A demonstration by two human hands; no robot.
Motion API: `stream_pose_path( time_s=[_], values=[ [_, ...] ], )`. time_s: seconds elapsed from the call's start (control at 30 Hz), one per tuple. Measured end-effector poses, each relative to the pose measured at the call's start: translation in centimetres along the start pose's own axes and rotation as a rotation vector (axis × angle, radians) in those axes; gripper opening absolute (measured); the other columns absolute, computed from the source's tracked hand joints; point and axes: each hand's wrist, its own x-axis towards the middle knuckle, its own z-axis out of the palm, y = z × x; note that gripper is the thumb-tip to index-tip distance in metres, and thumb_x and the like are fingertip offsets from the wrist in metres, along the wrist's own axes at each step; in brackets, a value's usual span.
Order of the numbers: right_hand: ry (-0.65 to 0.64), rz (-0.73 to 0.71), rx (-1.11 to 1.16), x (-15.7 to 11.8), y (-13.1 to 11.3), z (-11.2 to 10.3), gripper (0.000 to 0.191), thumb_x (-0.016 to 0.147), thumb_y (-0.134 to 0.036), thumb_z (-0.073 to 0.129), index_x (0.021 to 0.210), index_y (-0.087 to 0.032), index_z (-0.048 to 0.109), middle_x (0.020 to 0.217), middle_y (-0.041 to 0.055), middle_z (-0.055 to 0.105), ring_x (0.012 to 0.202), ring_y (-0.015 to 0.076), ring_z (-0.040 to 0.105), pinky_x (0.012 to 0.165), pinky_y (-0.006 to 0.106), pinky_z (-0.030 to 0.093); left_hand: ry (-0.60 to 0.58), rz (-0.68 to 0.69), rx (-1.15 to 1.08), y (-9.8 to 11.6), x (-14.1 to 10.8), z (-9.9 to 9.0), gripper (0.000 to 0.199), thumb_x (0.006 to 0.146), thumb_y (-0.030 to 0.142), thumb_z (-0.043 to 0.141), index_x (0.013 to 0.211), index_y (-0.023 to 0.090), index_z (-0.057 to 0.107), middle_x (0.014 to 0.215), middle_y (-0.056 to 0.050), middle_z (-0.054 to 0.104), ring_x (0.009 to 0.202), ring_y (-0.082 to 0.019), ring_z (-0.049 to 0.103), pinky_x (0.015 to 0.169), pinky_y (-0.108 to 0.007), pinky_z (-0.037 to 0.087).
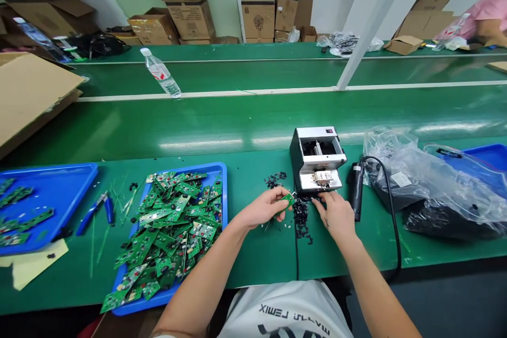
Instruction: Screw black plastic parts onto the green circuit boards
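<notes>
Green bench (253,127) below, left fingers (280,195) pinching a circuit board (289,199).

The only lettering of any size was the dark print on the white shirt (285,311) (upside down to the head camera, perhaps "XIWEI LEMIX"), while the red label on the water bottle (160,75), the white sticker on the plastic bag (401,179) and the round logo on a carton (258,22) were too small to read.

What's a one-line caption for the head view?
Left hand holds a green circuit board by the right hand, near black plastic bits and a blue tray.
</notes>
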Motion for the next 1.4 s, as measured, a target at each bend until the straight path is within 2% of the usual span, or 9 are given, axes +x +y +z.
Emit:
stream_pose_path(
  time_s=[0.17, 0.37, 0.47, 0.67, 0.83, 0.93, 1.03, 1.17, 1.4],
  values=[
    [-0.083, 0.071, 0.079, -0.2, 0.0, -0.2, 0.029, 0.090, -0.035, 0.052, 0.110, -0.016, 0.058, 0.108, 0.0078, 0.060, 0.090, 0.0159, 0.060, 0.078, 0.036, 0.053, 0.001, -0.038, 0.055, -0.5, -0.2, 0.9, 0.030, 0.085, 0.040, 0.053, 0.101, 0.015, 0.052, 0.064, 0.002, 0.051, 0.057, -0.010, 0.050, 0.058, -0.024, 0.042],
    [-0.133, 0.147, 0.275, -0.2, 1.1, -0.6, 0.030, 0.089, -0.036, 0.053, 0.111, -0.015, 0.057, 0.109, 0.0081, 0.060, 0.093, 0.0171, 0.059, 0.081, 0.038, 0.052, 0.016, -0.023, 0.138, -0.8, 0.0, 1.9, 0.031, 0.086, 0.037, 0.050, 0.110, 0.016, 0.054, 0.072, 0.000, 0.054, 0.061, -0.010, 0.052, 0.056, -0.023, 0.041],
    [-0.141, 0.178, 0.449, -0.4, 1.5, -1.2, 0.030, 0.089, -0.036, 0.053, 0.110, -0.015, 0.058, 0.109, 0.0080, 0.060, 0.094, 0.0173, 0.059, 0.082, 0.039, 0.052, 0.035, -0.012, 0.137, -0.7, 0.2, 2.4, 0.030, 0.085, 0.037, 0.052, 0.108, 0.017, 0.053, 0.084, -0.002, 0.056, 0.062, -0.008, 0.052, 0.054, -0.021, 0.040],
    [-0.223, 0.224, 0.943, -1.9, 0.0, -3.1, 0.032, 0.089, -0.039, 0.053, 0.108, -0.014, 0.059, 0.097, 0.0059, 0.063, 0.082, 0.0144, 0.062, 0.074, 0.034, 0.055, 0.010, -0.014, 0.081, -0.9, 1.3, 3.4, 0.030, 0.085, 0.042, 0.054, 0.100, 0.016, 0.052, 0.075, -0.003, 0.058, 0.065, -0.011, 0.052, 0.052, -0.021, 0.037],
    [-0.193, 0.296, 1.189, -2.7, -1.6, -2.6, 0.030, 0.088, -0.036, 0.055, 0.107, -0.014, 0.059, 0.098, 0.0058, 0.063, 0.083, 0.0145, 0.062, 0.075, 0.035, 0.055, 0.010, 0.029, -0.007, -1.3, 1.9, 4.0, 0.026, 0.086, 0.038, 0.053, 0.100, 0.016, 0.051, 0.086, -0.004, 0.057, 0.070, -0.010, 0.053, 0.054, -0.021, 0.036],
    [-0.208, 0.330, 1.263, -3.0, -1.7, -1.7, 0.028, 0.088, -0.035, 0.056, 0.106, -0.013, 0.059, 0.098, 0.0057, 0.063, 0.083, 0.0145, 0.062, 0.075, 0.035, 0.055, 0.012, 0.009, -0.008, -1.5, 1.9, 4.1, 0.027, 0.088, 0.037, 0.051, 0.105, 0.016, 0.049, 0.078, -0.001, 0.055, 0.065, -0.009, 0.050, 0.053, -0.021, 0.035],
    [-0.242, 0.357, 1.298, -3.2, -1.4, -1.2, 0.028, 0.088, -0.034, 0.056, 0.107, -0.013, 0.059, 0.098, 0.0056, 0.063, 0.083, 0.0144, 0.062, 0.076, 0.035, 0.054, 0.018, 0.037, 0.007, -1.5, 1.8, 4.1, 0.027, 0.088, 0.034, 0.051, 0.108, 0.016, 0.050, 0.081, -0.002, 0.055, 0.069, -0.010, 0.052, 0.058, -0.022, 0.039],
    [-0.252, 0.382, 1.286, -3.2, -1.4, -1.6, 0.027, 0.087, -0.033, 0.058, 0.104, -0.013, 0.060, 0.095, 0.0047, 0.064, 0.080, 0.0137, 0.062, 0.075, 0.035, 0.054, 0.024, 0.074, 0.055, -1.3, 1.8, 4.1, 0.021, 0.088, 0.031, 0.050, 0.102, 0.016, 0.053, 0.092, -0.005, 0.059, 0.073, -0.011, 0.054, 0.067, -0.025, 0.044],
    [-0.255, 0.372, 1.242, -3.4, -1.5, -2.2, 0.026, 0.086, -0.032, 0.059, 0.104, -0.013, 0.061, 0.093, 0.0041, 0.065, 0.080, 0.0136, 0.063, 0.076, 0.035, 0.055, 0.042, 0.060, 0.187, -0.8, 1.6, 4.0, 0.021, 0.089, 0.030, 0.046, 0.102, 0.016, 0.055, 0.098, -0.006, 0.061, 0.074, -0.012, 0.056, 0.069, -0.026, 0.046]
  ],
)
